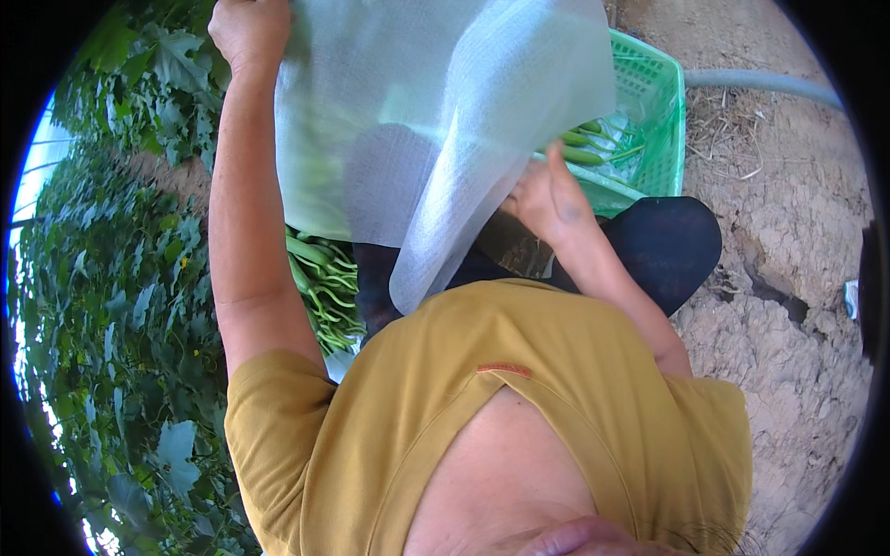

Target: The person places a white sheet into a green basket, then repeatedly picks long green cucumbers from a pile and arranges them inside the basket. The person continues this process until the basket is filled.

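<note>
A thin, translucent white sheet point(389, 83) spreads across the upper middle, with one long edge folded over towards my chest. At the top left, my left hand point(252, 28) is closed on the sheet's far left edge, its fingertips out of sight. My right hand point(553, 198) is at the sheet's lower right edge, thumb raised and the other fingers partly hidden behind it; its grip is unclear. Just beyond that hand is a green plastic crate point(664, 118), partly under the sheet. Slender green gourd-like vegetables point(580, 149) lie on clear plastic lining inside it.
More long green vegetables point(323, 285) are piled beside my left thigh. Dense climbing plants point(118, 292) line the left side. A grey hose point(758, 80) runs over dry, cracked soil point(779, 236) at right. My bent knee point(671, 243) sits close to the crate.
</note>
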The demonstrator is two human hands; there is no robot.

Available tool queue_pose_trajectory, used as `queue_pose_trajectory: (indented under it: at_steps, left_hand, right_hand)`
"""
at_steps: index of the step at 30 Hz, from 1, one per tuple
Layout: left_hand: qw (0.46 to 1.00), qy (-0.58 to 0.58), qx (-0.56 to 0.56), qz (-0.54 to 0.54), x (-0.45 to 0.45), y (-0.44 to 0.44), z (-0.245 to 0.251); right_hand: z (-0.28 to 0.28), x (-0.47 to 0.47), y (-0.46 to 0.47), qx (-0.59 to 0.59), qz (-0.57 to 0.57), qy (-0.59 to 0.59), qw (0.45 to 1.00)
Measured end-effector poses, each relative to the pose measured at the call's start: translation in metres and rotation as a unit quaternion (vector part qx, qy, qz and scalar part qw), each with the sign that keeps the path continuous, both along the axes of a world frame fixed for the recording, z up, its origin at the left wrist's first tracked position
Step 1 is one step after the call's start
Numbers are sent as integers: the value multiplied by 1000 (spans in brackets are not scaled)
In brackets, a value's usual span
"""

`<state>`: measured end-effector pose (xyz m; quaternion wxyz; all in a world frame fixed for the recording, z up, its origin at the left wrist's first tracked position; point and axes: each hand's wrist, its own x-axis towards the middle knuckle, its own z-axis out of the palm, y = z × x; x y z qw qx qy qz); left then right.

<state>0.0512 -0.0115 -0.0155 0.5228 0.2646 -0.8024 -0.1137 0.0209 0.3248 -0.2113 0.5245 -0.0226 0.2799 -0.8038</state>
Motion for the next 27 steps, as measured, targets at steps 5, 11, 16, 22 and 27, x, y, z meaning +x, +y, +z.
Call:
queue_pose_trajectory:
  at_steps: [5,11,16,22,27]
  left_hand:
    - [999,-45,3,2,-1,-2,-8]
    - [969,-37,223,-101,-48,-6,-56]
    - [965,-144,194,-98,-138,-1,-146]
    - [916,-346,174,-106,-176,-4,-281]
    - [883,-386,229,-134,-186,-21,-370]
  right_hand:
    - [21,-73,-9,137,-227,-22,964]
    - [46,-245,80,250,-443,94,856]
    - [8,-329,112,425,-475,333,695]
    - [-78,-352,110,699,-327,463,436]
    - [-151,-351,86,709,-283,510,396]
